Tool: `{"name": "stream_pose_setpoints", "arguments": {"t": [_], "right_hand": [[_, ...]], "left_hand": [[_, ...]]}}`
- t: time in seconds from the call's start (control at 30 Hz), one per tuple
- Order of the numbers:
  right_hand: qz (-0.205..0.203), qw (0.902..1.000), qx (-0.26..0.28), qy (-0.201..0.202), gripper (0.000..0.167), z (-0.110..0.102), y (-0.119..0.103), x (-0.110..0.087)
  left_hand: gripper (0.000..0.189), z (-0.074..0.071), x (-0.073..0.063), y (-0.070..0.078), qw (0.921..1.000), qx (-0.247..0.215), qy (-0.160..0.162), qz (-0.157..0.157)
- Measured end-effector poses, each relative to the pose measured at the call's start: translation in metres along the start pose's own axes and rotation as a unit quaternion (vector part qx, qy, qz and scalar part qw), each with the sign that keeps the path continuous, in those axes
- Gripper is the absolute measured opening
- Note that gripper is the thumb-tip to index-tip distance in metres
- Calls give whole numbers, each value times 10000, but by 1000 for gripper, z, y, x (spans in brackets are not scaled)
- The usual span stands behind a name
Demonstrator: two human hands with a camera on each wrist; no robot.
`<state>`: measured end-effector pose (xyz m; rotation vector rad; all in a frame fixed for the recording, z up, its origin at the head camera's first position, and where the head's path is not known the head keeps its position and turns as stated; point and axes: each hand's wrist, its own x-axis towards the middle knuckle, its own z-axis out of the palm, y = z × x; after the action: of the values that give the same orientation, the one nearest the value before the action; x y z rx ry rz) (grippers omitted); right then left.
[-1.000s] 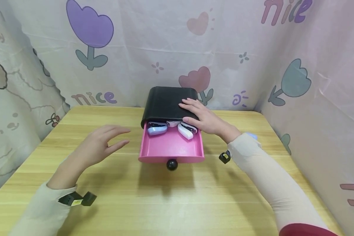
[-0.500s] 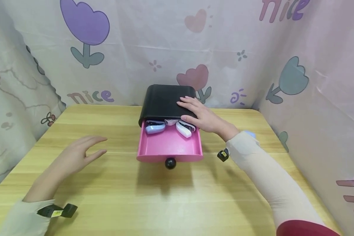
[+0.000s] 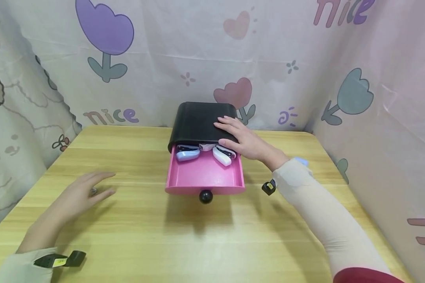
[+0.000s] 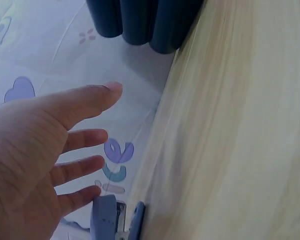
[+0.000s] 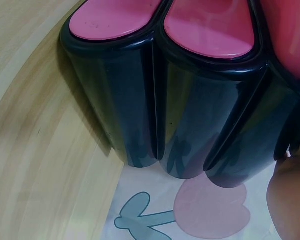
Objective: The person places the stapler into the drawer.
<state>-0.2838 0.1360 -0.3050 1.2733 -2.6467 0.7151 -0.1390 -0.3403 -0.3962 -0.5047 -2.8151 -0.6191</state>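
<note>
My right hand (image 3: 246, 139) rests spread on the top right of a black drawer cabinet (image 3: 198, 122). Its top pink drawer (image 3: 205, 177), with a round black knob (image 3: 206, 197), is pulled out. Inside, near the back, lie a light blue stapler (image 3: 188, 155), a white stapler (image 3: 222, 155) and a third pale item (image 3: 207, 147), partly hidden under the cabinet's edge. Left of the cabinet, my left hand (image 3: 74, 200) hovers low over the table, thumb and fingers apart. A blue stapler (image 4: 104, 218) stands by its little finger in the left wrist view, mostly hidden from the head view.
A small blue object (image 3: 301, 161) peeks out behind the right sleeve on the wooden table (image 3: 205, 251). More pink drawer fronts (image 5: 210, 35) show in the right wrist view. A printed curtain (image 3: 184, 47) encloses the table's back and sides.
My left hand has moved left and toward me, away from the drawer, down to the stapler on the table. The right hand stays on the cabinet, and the drawer has not moved.
</note>
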Motion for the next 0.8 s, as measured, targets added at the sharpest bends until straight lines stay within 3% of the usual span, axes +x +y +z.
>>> {"name": "stream_pose_setpoints", "arguments": {"t": [0.17,0.43,0.8], "right_hand": [[-2,10000,-1,2,59,2,0,0],[4,10000,20,4,59,1,1,-1],[-28,10000,29,-2,60,1,-1,0]], "left_hand": [[55,-1,-5,-8,9997,48,-76,-229],[55,-5,-12,-21,9997,84,22,-206],[64,-10,-21,-42,9955,210,-437,-817]]}}
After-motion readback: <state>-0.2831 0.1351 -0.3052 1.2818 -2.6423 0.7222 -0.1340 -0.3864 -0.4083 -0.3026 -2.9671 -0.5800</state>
